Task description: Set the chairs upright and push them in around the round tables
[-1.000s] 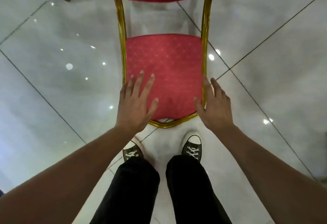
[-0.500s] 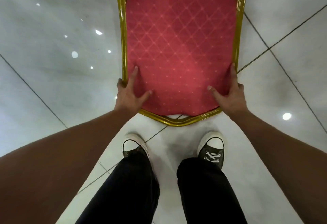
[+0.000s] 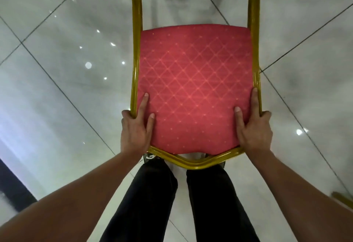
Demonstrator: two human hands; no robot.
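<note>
fingers of both hands grip the chair (image 3: 193,89) by the near end of its gold frame (image 3: 194,162): the left hand (image 3: 136,129) wraps the left rail, the right hand (image 3: 254,129) the right rail, index fingers and thumbs lying on the red pad. step in hand, as judged: raising the chair upright. next move calls for an even lift from both sides until the legs seat on the tiled floor (image 3: 57,69). no worktop is in view.
</note>
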